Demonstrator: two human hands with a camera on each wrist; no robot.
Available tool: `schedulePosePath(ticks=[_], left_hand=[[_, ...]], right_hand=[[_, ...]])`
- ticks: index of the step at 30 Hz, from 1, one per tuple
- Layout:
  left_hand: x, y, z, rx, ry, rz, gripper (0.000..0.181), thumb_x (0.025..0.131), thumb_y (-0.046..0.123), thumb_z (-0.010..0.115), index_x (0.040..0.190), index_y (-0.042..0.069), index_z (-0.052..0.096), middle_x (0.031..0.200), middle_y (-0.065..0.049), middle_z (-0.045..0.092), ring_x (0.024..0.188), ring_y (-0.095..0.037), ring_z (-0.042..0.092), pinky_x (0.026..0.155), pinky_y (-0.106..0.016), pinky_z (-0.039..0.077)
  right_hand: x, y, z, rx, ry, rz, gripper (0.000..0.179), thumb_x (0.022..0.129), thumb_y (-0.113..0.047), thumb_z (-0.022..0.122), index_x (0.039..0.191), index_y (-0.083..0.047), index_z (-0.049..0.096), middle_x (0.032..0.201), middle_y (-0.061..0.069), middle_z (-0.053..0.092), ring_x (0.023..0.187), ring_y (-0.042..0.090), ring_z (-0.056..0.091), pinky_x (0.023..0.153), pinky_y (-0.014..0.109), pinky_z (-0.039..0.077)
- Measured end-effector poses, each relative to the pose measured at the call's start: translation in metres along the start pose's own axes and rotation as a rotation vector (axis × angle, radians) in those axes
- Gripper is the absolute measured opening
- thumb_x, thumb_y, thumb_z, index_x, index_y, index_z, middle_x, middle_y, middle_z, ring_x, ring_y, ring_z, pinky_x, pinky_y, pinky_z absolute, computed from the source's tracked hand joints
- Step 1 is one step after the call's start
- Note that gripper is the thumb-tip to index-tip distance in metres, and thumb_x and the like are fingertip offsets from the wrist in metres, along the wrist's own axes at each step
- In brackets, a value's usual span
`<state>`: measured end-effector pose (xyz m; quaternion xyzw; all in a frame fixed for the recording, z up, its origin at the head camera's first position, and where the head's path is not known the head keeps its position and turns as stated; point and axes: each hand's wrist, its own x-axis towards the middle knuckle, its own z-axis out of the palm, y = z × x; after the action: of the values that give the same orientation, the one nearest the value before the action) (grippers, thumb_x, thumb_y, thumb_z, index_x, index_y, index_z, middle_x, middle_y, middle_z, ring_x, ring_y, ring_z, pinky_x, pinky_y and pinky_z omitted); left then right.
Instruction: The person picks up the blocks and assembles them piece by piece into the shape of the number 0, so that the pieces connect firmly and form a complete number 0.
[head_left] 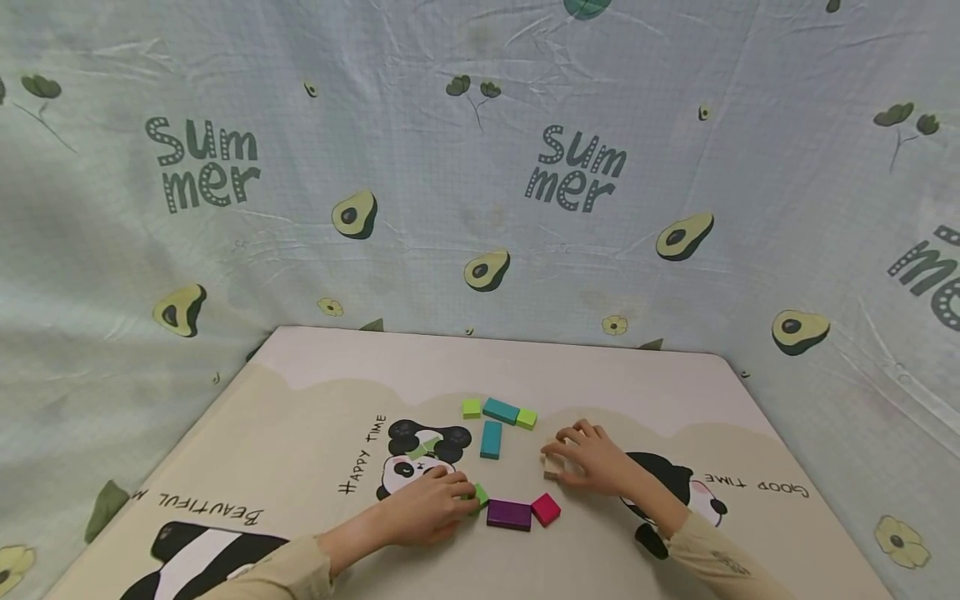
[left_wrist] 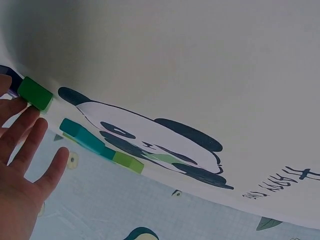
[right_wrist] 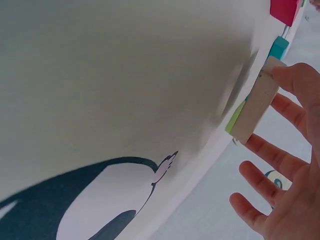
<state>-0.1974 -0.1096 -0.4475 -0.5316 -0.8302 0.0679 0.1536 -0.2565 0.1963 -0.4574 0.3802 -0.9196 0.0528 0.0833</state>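
Right wrist view: wooden block point(right_wrist: 257, 102) is pinched near its ends by thumb and finger of the right hand point(head_left: 596, 460), other fingers spread. It is located a bit to the right-edge side of the desk's point(head_left: 600, 550) middle. Shadow appears set apart from it, so probably lifted; desk contact cannot be confirmed. Main risk: with only the ends gripped, it could be swivelled or dropped if the pinch is loosened.

Green block point(left_wrist: 36, 93) is touched by fingertips of the left hand point(head_left: 431, 507); fingers loosely spread, no pinch made out. If pushed too hard, purple block point(head_left: 509, 515) could be shoved into red block point(head_left: 546, 509) just beside it, and the row skewed.

Toward the far edge, teal blocks point(head_left: 491, 440) and lime blocks point(head_left: 527, 419) could be knocked if the right hand is swept that way.

Containers: none seen; loose blocks are laid directly on the desk.
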Motion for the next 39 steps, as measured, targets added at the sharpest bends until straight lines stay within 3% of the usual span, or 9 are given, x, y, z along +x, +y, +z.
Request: schedulePosePath(ticks=[9, 18, 30, 39], left_hand=[[-0.001, 0.0, 0.0, 0.001, 0.013, 0.003, 0.027, 0.079, 0.029, 0.063, 0.105, 0.022, 0.06, 0.102, 0.008, 0.06, 0.095, -0.009, 0.052, 0.078, -0.026, 0.041], [-0.001, 0.001, 0.001, 0.002, 0.015, 0.003, 0.028, 0.078, 0.029, 0.063, 0.105, 0.022, 0.06, 0.102, 0.008, 0.06, 0.095, -0.009, 0.052, 0.078, -0.026, 0.041], [-0.001, 0.001, -0.001, 0.014, 0.016, 0.004, 0.027, 0.078, 0.03, 0.064, 0.104, 0.022, 0.061, 0.101, 0.008, 0.06, 0.095, -0.008, 0.052, 0.078, -0.026, 0.042], [-0.001, 0.0, 0.001, 0.015, 0.008, -0.001, 0.028, 0.079, 0.031, 0.062, 0.105, 0.022, 0.06, 0.101, 0.009, 0.059, 0.095, -0.008, 0.052, 0.08, -0.027, 0.041]], right_hand=[[-0.008, -0.007, -0.005, -0.038, -0.03, -0.036, 0.042, 0.081, -0.032, 0.061, 0.121, -0.024, 0.053, 0.115, 0.002, 0.056, 0.102, 0.02, 0.044, 0.082, 0.043, 0.037], [-0.013, -0.011, -0.004, -0.073, -0.001, -0.076, 0.043, 0.081, -0.032, 0.062, 0.122, -0.025, 0.053, 0.115, 0.002, 0.057, 0.101, 0.019, 0.045, 0.081, 0.043, 0.039], [-0.018, -0.011, 0.0, -0.092, -0.037, -0.08, 0.044, 0.082, -0.036, 0.06, 0.124, -0.026, 0.052, 0.117, 0.0, 0.056, 0.101, 0.017, 0.045, 0.082, 0.042, 0.038], [-0.018, -0.01, 0.002, -0.089, 0.003, -0.092, 0.048, 0.081, -0.038, 0.061, 0.124, -0.02, 0.052, 0.117, -0.001, 0.056, 0.1, 0.016, 0.045, 0.082, 0.04, 0.038]])
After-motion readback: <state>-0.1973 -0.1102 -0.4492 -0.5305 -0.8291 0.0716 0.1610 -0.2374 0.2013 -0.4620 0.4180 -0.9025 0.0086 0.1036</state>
